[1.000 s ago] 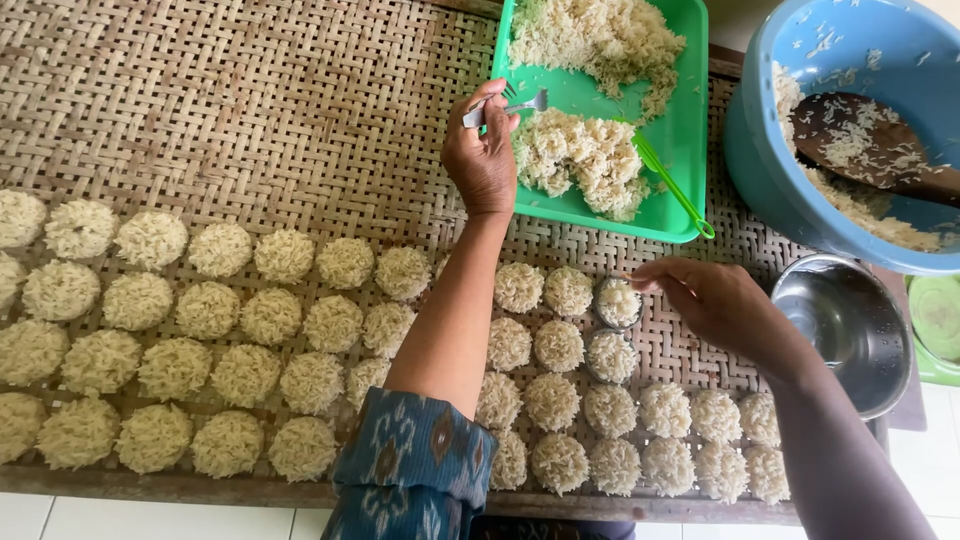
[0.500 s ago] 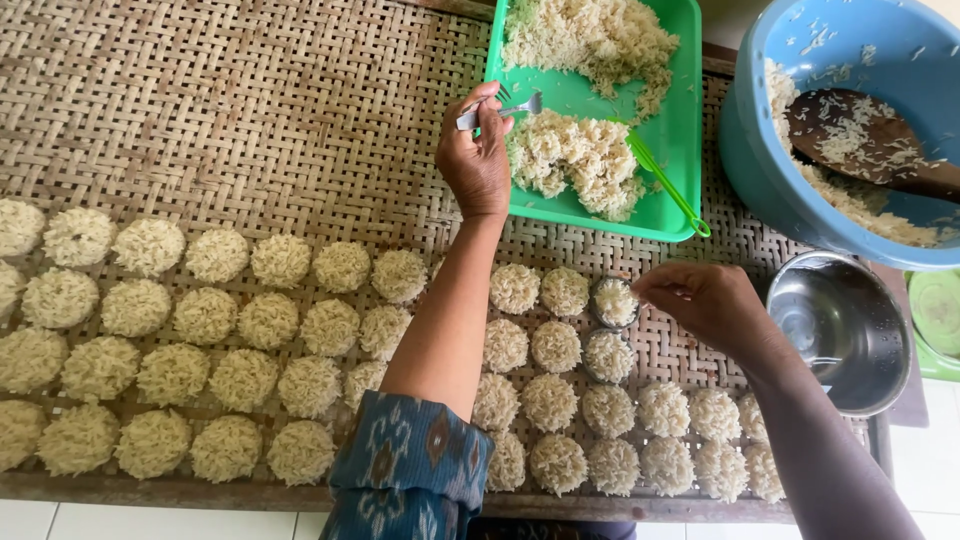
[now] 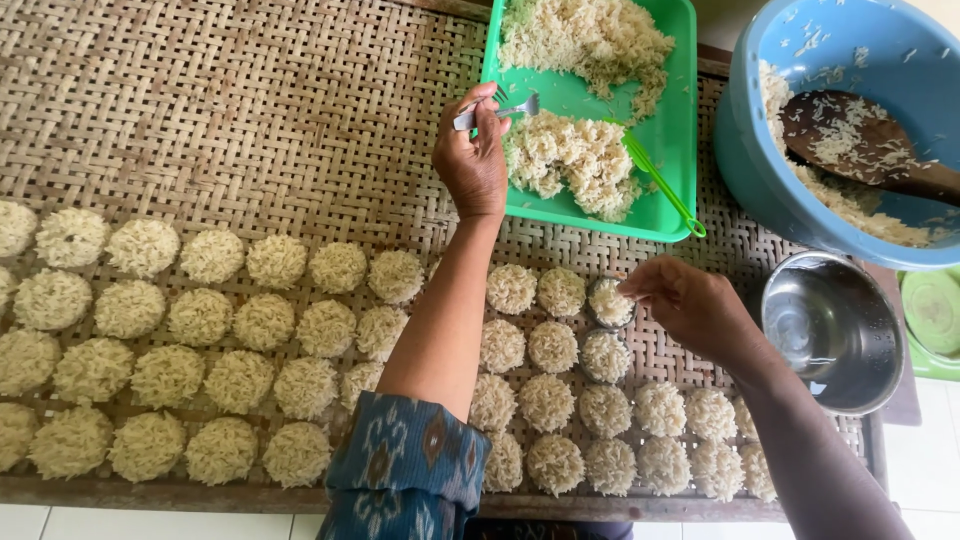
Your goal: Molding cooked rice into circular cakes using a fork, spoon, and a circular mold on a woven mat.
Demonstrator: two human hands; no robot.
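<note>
1. Head view: the left hand (image 3: 470, 160) holds a fork (image 3: 500, 110) at the edge of the green tray (image 3: 668, 215), barely moved over the last second. The right hand (image 3: 690, 305) has slid left, its fingers now pinched on a rice cake (image 3: 608, 300) in the top row.
2. Counts (the arm hides some): about forty-five round cakes on the woven mat (image 3: 250, 120), two rice heaps on the tray, one blue basin (image 3: 760, 150), one steel bowl (image 3: 835, 330).
</note>
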